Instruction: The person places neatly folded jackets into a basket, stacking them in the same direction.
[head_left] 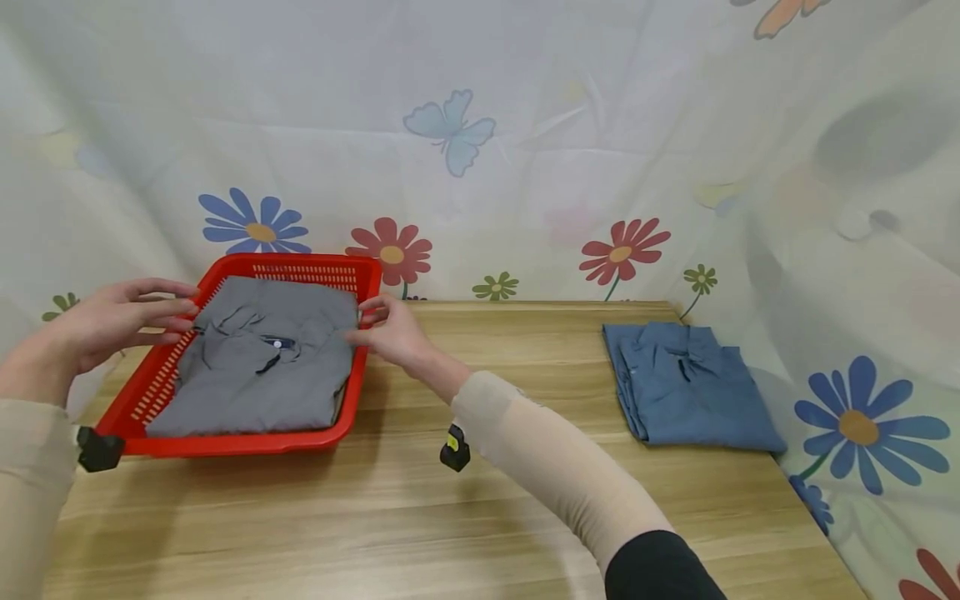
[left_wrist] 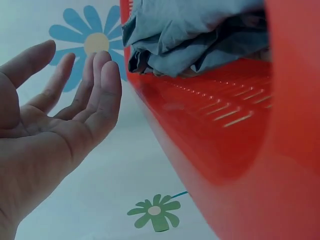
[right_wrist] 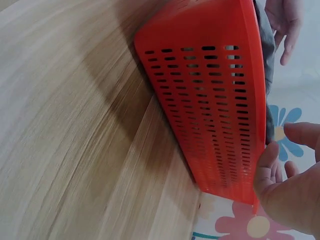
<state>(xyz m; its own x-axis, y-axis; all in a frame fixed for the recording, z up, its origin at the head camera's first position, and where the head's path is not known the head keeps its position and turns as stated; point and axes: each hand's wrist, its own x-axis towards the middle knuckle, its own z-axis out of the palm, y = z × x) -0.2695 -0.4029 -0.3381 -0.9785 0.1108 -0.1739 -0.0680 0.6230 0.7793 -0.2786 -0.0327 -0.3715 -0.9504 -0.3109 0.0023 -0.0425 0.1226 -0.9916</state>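
Observation:
A folded grey shirt (head_left: 262,383) lies in a red plastic basket (head_left: 367,287), its dark collar label facing up. My left hand (head_left: 123,321) is at the basket's left rim with its fingers extended and parted. In the left wrist view that left hand (left_wrist: 65,110) shows a bare palm, with a gap between it and the basket wall. At the right rim is my right hand (head_left: 397,333), thumb over the shirt's edge and fingers loosely bent. The right wrist view has that right hand (right_wrist: 295,190) beside the rim, its thumb and fingers apart; any contact is unclear.
A folded blue shirt (head_left: 690,387) lies on the wooden table (head_left: 450,542) at the right. A flower-printed curtain (head_left: 525,200) hangs behind the table and along its right side. A black wrist-camera piece (head_left: 455,450) shows beneath the right forearm.

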